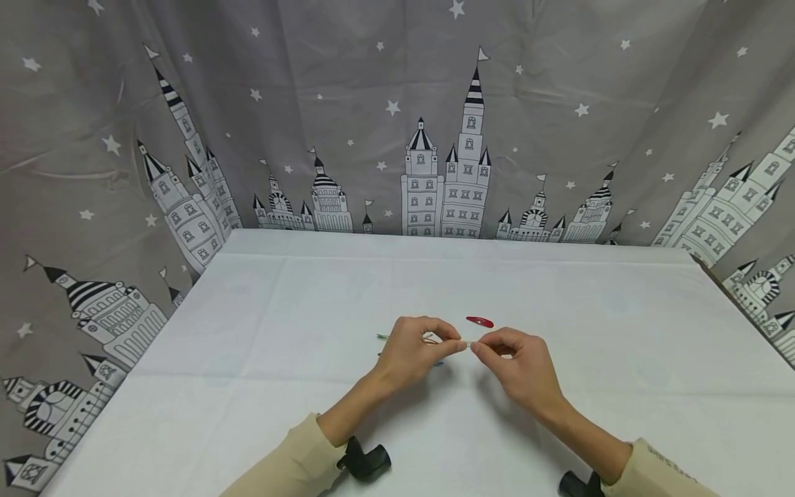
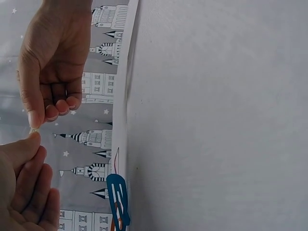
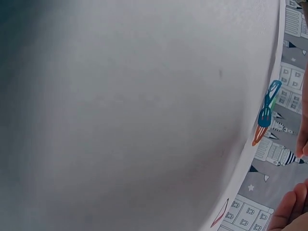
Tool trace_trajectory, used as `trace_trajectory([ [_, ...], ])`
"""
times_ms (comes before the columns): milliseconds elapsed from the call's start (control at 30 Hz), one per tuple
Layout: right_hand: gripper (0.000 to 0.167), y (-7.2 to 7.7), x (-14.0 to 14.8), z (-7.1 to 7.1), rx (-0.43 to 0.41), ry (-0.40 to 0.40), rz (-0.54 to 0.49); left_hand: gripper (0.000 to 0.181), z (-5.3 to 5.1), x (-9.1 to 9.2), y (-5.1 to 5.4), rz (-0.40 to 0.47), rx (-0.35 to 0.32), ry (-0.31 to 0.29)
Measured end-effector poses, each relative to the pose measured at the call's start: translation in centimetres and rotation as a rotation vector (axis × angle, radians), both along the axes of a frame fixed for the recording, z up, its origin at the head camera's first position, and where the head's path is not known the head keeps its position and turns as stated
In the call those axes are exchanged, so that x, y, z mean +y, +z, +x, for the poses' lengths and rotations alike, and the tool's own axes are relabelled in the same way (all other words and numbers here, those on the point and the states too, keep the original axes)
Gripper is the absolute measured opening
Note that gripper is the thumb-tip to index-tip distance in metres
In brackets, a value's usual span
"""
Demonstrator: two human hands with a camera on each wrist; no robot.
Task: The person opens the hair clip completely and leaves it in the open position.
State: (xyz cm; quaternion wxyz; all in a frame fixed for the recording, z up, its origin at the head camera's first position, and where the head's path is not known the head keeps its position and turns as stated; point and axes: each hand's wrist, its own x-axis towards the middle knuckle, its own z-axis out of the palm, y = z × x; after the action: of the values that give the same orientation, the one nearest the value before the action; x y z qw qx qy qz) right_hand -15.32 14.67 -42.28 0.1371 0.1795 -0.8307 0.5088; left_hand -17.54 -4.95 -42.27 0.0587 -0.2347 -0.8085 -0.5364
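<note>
My left hand (image 1: pixel 415 351) and right hand (image 1: pixel 523 362) meet fingertip to fingertip above the white table. Between them they pinch a small pale yellowish piece (image 2: pixel 33 130), mostly hidden by the fingertips, so its kind is unclear. Just beyond the hands lies a red snap hair clip (image 1: pixel 479 322). Behind and under my left hand are more hair clips, partly covered: a green one (image 1: pixel 381 337), blue ones (image 3: pixel 274 89) and an orange one (image 3: pixel 260 134). The left wrist view shows a blue clip (image 2: pixel 118 197) in front of the orange one.
A white cloth (image 1: pixel 279 310) with faint creases covers the table. Behind it hangs a grey curtain (image 1: pixel 348 90) printed with castles and stars. Dark camera mounts (image 1: pixel 366 462) sit at both wrists, just below the beige sleeves (image 1: pixel 298 455).
</note>
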Motion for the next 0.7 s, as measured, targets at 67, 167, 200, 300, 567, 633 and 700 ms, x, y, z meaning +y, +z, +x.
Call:
trace_trajectory([
  [67, 0.01, -0.03, -0.14, 0.07, 0.009, -0.009, 0.008, 0.005, 0.05, -0.01, 0.0, -0.006, 0.013, 0.004],
  [167, 0.01, -0.11, -0.32, 0.15, 0.014, -0.026, 0.018, 0.005, 0.09, -0.01, -0.02, -0.019, 0.037, 0.011],
  [200, 0.011, -0.14, -0.37, 0.16, 0.015, -0.029, 0.02, 0.004, 0.09, 0.0, -0.03, -0.025, 0.044, 0.015],
  [300, 0.011, -0.19, -0.43, 0.19, 0.01, -0.03, 0.02, 0.004, 0.05, 0.0, -0.08, -0.034, 0.046, 0.019],
  [567, 0.008, -0.21, -0.31, 0.1, -0.038, -0.012, 0.013, 0.006, -0.07, -0.29, -0.21, -0.02, -0.01, -0.004],
  [633, 0.007, -0.18, -0.3, 0.1, -0.05, -0.006, 0.008, 0.007, -0.11, -0.36, -0.25, -0.017, -0.018, -0.009],
  [700, 0.006, -0.15, -0.29, 0.1, -0.063, -0.003, 0.004, 0.008, -0.13, -0.42, -0.27, -0.015, -0.027, -0.015],
])
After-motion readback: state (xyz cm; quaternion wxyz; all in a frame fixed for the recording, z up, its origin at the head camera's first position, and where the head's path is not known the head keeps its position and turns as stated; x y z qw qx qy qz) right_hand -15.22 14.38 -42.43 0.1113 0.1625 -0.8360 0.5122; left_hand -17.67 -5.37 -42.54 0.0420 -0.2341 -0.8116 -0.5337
